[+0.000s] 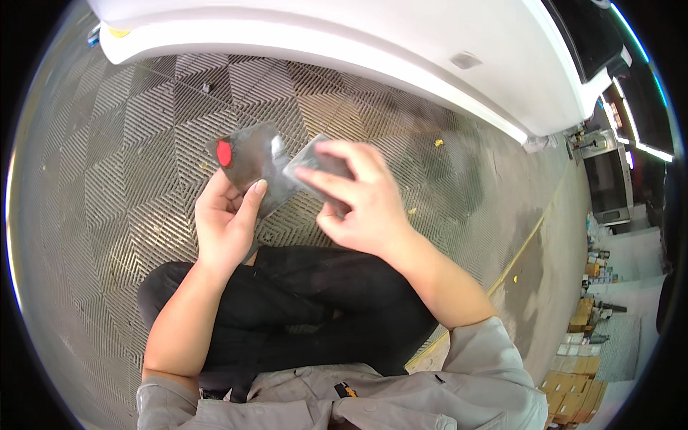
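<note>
A: What does the left hand (226, 226) hold?

B: It pinches a dark, glossy sheet with a red spot (247, 159), thumb pressed on its lower edge, fingers closed behind. The sheet is up in the air above the knees, tilted toward the face.

A: And the right hand (358, 197)?

B: It is closed on a small grey pad (315, 166), fingers on top, thumb under. The pad touches the right edge of the sheet.

A: How would you do this well?

B: My judgement: keep the left grip firm near the edge so the sheet does not flex, and keep the pad flat against it, with even pressure, fingers off the glossy face.

A: What is under them?

B: No counter; the person sits with legs in black trousers (301, 301) over a grey floor of ribbed grid tiles (122, 179). A white curved car body panel (344, 43) arches above. Further right lies bare concrete (545, 272) with a yellow line, then stacked cardboard boxes (580, 387) along the far edge.
</note>
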Demonstrator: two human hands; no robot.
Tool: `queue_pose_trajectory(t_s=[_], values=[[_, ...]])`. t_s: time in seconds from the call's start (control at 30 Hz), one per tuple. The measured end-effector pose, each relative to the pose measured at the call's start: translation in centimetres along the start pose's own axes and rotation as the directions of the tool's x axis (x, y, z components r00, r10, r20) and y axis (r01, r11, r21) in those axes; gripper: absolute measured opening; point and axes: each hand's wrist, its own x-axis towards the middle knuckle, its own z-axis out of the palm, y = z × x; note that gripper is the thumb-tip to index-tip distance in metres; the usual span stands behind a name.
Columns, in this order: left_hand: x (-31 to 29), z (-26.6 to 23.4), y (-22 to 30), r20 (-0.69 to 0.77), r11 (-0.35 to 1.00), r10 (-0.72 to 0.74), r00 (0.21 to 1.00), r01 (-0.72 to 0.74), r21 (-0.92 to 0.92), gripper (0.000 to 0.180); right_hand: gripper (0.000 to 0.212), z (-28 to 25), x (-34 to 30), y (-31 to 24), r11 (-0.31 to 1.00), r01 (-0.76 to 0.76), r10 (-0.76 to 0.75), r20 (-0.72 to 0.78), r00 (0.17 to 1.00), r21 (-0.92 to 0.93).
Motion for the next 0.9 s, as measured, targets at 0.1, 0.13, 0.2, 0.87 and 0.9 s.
queue_pose_trajectory(t_s=[0.1,0.13,0.2,0.87,0.9], values=[[0.4,-0.7,0.1,-0.052,0.985,-0.002,0.999,0.011,0.17,0.031,0.054,1.1,-1.2,-0.2,1.0,-0.016,0.018,0.146,0.989,-0.01],[0.6,-1.2,0.3,-0.05,0.995,0.045,0.998,-0.04,0.086,0.031,0.053,1.2,-1.4,0.3,0.999,-0.046,0.041,0.162,0.986,0.025],[1.0,-1.9,0.7,-0.128,1.0,0.031,0.991,-0.031,0.002,0.028,0.05,-0.1,-1.9,2.0,0.991,-0.13,0.129,0.093,0.987,0.013],[2.1,-1.4,-1.4,-0.152,0.974,-0.198,0.968,0.176,-0.143,0.03,0.067,-7.3,3.5,14.0,0.798,-0.308,-0.092,-0.61,0.787,-0.518],[2.2,-1.5,-1.5,-0.15,0.971,-0.203,0.968,0.18,-0.156,0.03,0.067,-7.0,3.6,14.1,0.8,-0.318,-0.084,-0.62,0.78,-0.509]])
